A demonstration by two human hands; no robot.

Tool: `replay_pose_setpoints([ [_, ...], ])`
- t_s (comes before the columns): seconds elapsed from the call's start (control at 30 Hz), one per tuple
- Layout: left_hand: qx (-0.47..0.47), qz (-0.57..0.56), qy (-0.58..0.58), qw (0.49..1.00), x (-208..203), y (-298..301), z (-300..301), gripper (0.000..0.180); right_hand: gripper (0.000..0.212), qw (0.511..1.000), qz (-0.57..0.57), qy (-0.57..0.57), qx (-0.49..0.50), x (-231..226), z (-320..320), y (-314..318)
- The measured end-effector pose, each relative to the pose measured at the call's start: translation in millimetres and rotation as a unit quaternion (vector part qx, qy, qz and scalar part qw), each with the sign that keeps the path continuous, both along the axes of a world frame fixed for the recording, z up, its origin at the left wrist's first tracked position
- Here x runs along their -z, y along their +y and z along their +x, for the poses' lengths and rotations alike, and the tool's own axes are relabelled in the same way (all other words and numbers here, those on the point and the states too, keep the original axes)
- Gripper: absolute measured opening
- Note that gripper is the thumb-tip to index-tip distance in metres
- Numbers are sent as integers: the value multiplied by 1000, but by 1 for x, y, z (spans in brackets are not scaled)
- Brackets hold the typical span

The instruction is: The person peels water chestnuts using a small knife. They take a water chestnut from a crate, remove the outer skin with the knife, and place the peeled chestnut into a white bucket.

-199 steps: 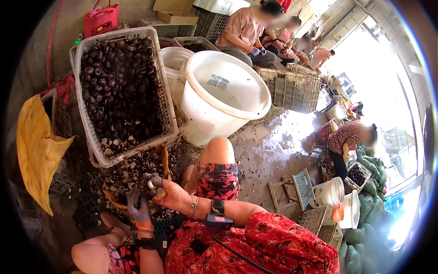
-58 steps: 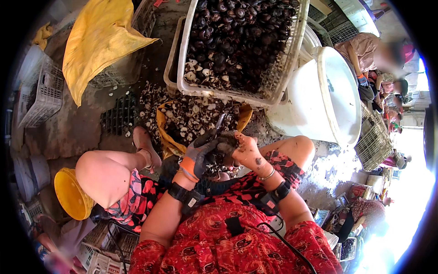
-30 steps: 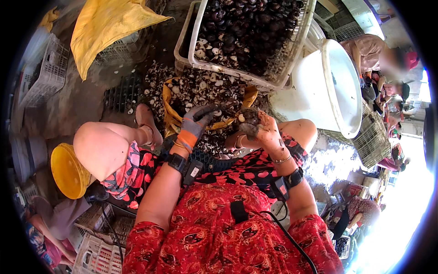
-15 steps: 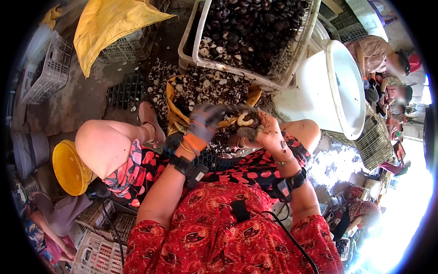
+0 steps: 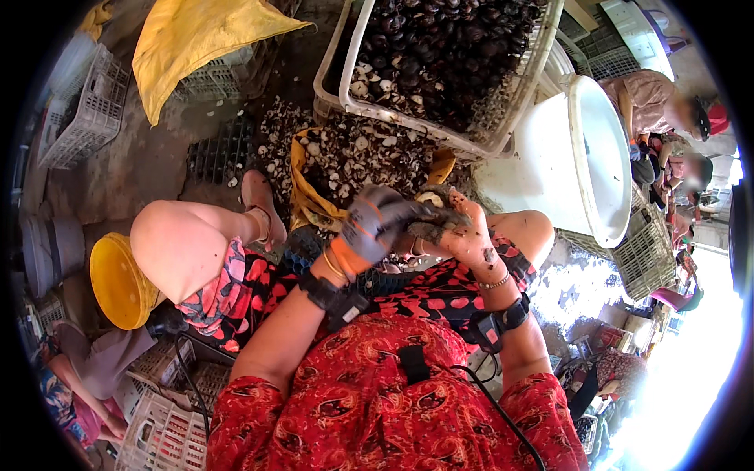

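Note:
My left hand (image 5: 372, 224), in a grey and orange glove, is closed, its fingertips meeting my right hand (image 5: 459, 228) above my lap. What the gloved fingers pinch, if anything, is hidden. My right hand is largely bare, with dark, dirty fingers curled around a pale, rounded piece (image 5: 430, 199), partly covered. Just beyond both hands, a yellow sack (image 5: 299, 169) stands open, with a heap of pale and dark scraps (image 5: 353, 153) in and around it.
A white crate (image 5: 424, 125) of dark, shiny, rounded pieces stands ahead, beside a large white tub (image 5: 526, 153) on the right. On the left are a yellow bucket (image 5: 118, 282) and a yellow sheet (image 5: 188, 51) over crates. Several people sit at the right; another person (image 5: 102, 377) is lower left.
My gloved left hand has turned and shifted slightly right and nearer. The pale curled piece, plain to see at my right hand before, is now mostly covered by fingers.

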State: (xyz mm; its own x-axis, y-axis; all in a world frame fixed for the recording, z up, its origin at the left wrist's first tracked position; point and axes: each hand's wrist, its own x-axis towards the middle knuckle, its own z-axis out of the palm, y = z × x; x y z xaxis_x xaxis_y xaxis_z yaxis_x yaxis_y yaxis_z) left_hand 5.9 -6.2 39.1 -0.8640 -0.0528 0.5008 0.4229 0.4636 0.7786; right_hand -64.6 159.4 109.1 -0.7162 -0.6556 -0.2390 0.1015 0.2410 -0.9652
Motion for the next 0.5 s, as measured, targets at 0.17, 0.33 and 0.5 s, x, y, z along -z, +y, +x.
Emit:
replay_pose_setpoints([
  [0.17,-85,-41,-156,983,42,-15,-4,26,48,994,39,-75,76,-5,10,-1],
  [0.33,-176,79,-105,976,52,-18,-9,20,52,984,-55,-146,87,-29,10,-2],
  [0.5,-85,81,-132,984,22,-16,-4,28,52,987,-12,41,158,16,-7,10],
])
